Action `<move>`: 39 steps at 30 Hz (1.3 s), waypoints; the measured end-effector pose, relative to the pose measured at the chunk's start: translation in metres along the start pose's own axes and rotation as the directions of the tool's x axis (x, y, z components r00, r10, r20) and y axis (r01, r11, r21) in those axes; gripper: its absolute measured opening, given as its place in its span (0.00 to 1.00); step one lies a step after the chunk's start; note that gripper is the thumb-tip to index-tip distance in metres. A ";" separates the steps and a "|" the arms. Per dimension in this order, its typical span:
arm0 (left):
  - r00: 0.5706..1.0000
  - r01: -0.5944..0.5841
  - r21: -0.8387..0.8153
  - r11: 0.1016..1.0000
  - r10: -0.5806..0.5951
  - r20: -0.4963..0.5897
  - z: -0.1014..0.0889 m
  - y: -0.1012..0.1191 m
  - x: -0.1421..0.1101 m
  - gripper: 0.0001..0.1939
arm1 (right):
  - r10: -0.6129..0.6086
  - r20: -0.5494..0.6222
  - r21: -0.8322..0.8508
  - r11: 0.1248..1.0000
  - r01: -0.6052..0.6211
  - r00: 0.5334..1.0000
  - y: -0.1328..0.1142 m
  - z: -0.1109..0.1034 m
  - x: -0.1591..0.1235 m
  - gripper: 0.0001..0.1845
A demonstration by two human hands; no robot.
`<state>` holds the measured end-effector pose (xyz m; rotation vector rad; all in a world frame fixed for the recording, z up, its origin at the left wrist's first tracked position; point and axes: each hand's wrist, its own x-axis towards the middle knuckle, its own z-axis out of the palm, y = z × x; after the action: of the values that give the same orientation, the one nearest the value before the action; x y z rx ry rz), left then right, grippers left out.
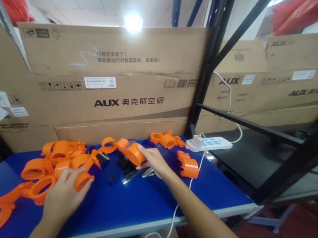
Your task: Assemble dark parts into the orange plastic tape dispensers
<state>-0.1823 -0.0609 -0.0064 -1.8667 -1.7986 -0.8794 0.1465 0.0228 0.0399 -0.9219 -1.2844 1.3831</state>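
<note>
My right hand (155, 161) grips an orange plastic ring part (134, 154) by its curved wall, above the middle of the blue tabletop (124, 209). My left hand (63, 196) is closed around another orange ring part (82, 180), thumb on its near side, beside a pile of similar orange ring parts (35, 169). Under and beside my right hand lie black pieces (123, 162) and thin, shiny metal-looking strips (130, 176). A separate orange part (189, 165) rests to the right, and a few more orange parts (167, 140) lie at the back.
A white power strip (209, 143) sits at the table's right edge, its white cable (175, 210) running across the front edge. Large cardboard boxes (130, 79) stand behind the table. A dark metal rack post (204, 85) rises at the back right.
</note>
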 end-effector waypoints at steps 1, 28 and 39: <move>0.999 0.040 -0.033 0.999 -0.041 -0.033 -0.004 -0.002 0.003 0.24 | 0.031 -0.005 -0.005 1.000 -0.031 1.000 0.000 0.004 -0.001 0.30; 0.861 0.090 -0.981 0.173 -0.509 -0.011 -0.037 0.087 0.066 0.30 | 0.278 0.137 0.520 0.797 -0.307 0.951 0.091 0.174 -0.097 0.18; 0.919 0.182 -0.958 0.223 -0.385 0.085 0.004 0.118 0.062 0.29 | 0.333 0.181 0.595 0.712 -0.373 0.925 0.057 0.128 -0.067 0.22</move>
<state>-0.0671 -0.0229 0.0491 -1.8548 -1.5664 -2.7066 0.0284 -0.0687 -0.0032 -0.6719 -0.6046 1.9908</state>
